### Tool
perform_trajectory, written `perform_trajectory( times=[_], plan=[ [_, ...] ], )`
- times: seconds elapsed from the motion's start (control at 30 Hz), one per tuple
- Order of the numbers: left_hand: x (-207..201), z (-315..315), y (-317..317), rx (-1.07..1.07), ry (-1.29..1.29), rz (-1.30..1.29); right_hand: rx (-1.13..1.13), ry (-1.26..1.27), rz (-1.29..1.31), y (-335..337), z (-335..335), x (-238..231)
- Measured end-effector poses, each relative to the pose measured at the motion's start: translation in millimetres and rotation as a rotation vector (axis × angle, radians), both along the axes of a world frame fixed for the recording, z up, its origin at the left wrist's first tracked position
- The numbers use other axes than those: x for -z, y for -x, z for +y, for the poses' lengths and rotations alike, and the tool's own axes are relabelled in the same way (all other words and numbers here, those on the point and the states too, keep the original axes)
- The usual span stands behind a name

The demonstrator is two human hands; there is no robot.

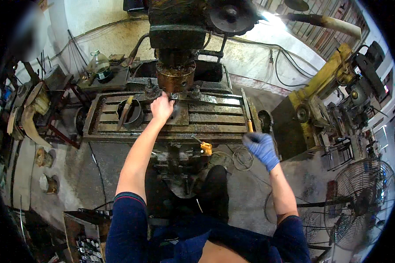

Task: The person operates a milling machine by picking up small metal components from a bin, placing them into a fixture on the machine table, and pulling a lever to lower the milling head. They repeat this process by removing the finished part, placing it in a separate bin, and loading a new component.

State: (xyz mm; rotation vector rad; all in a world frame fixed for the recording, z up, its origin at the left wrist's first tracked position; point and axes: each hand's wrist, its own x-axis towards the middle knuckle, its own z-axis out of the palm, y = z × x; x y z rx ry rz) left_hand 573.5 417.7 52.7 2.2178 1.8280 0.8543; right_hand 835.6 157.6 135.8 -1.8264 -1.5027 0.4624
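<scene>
On the slotted table (206, 118), a small grey workpiece (176, 110).

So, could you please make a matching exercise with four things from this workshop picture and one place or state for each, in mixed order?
Things:
1. left hand
2. right hand
3. glass bottle
4. fan

Places or states:
A. on the floor at the right
B. bare, on the machine table under the spindle
C. behind the table, at the left
D. in a blue glove, at the table's right end

Pairs: 1-B, 2-D, 3-C, 4-A
</scene>
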Motion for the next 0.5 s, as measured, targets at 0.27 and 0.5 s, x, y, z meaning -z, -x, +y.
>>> perform_trajectory(
  times=[0.27,0.5],
  plan=[
    [0,15,16,0.107,0.107,-0.07,-0.201,-0.971,0.121,-35,58,-214],
    [-12,16,-2,0.122,0.181,-0.061,-0.476,-1.183,0.183,-59,35,-287]
  ],
)
